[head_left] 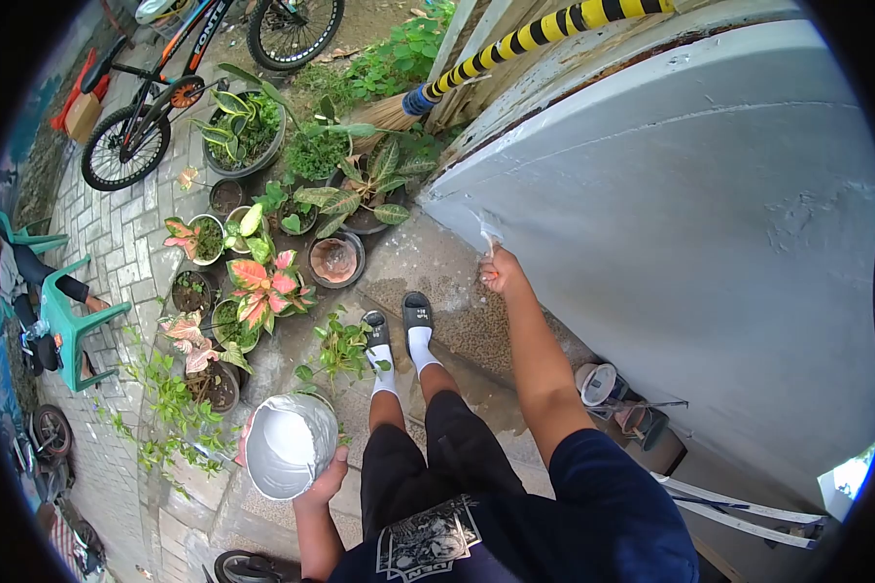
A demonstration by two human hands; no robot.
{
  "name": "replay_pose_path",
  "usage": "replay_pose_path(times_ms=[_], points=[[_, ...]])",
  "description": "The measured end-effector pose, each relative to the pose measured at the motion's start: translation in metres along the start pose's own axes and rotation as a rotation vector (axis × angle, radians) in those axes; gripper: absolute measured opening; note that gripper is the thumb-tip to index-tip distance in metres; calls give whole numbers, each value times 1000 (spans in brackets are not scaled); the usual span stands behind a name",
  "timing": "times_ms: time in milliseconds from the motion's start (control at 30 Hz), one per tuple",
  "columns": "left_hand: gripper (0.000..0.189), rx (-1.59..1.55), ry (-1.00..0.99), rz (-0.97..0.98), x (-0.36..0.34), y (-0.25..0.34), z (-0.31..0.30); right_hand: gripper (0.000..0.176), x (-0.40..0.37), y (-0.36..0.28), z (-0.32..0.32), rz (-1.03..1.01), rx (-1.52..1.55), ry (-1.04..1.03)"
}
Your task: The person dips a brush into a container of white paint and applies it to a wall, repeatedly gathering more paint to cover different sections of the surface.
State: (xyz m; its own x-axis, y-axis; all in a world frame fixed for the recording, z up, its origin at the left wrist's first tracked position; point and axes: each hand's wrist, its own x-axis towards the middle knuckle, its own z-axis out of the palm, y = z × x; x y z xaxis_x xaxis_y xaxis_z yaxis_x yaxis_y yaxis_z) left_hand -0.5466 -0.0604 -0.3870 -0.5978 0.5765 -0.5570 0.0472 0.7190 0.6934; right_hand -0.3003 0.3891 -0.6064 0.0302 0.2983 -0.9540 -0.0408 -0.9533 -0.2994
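Note:
My left hand (325, 480) is wrapped round the lower side of a small bucket (332, 428), its wall smeared with white paint. White paint (288, 437) lies inside it. My right arm reaches forward, and my right hand (499, 272) is closed on a paintbrush (489, 236) with a bit of orange handle showing. The brush's white-coated tip touches the lower part of the pale grey wall (632, 243), where a wet white patch shows. Most of the handle is hidden in my fist.
Potted plants (262, 291) crowd the ground ahead and left of my feet. A broom (389, 115) with a striped handle leans by the wall. Buckets (598, 384) stand low at the right. A bicycle (165, 87) and green plastic chairs (68, 321), with a person seated, are further left.

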Motion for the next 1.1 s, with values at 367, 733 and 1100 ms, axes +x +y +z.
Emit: replay_pose_path(times_ms=[367, 733, 1100], points=[[65, 179, -140, 444, 14, 7, -5, 38, -265, -22, -23, -1196, 310, 182], [46, -349, 286, 657, 60, 91, -9, 46, -33, 43, 35, -567, -18, 221], [89, -624, 51, 571, 74, 46, 12, 44, -37, 44, -26, -283, -53, 121]])
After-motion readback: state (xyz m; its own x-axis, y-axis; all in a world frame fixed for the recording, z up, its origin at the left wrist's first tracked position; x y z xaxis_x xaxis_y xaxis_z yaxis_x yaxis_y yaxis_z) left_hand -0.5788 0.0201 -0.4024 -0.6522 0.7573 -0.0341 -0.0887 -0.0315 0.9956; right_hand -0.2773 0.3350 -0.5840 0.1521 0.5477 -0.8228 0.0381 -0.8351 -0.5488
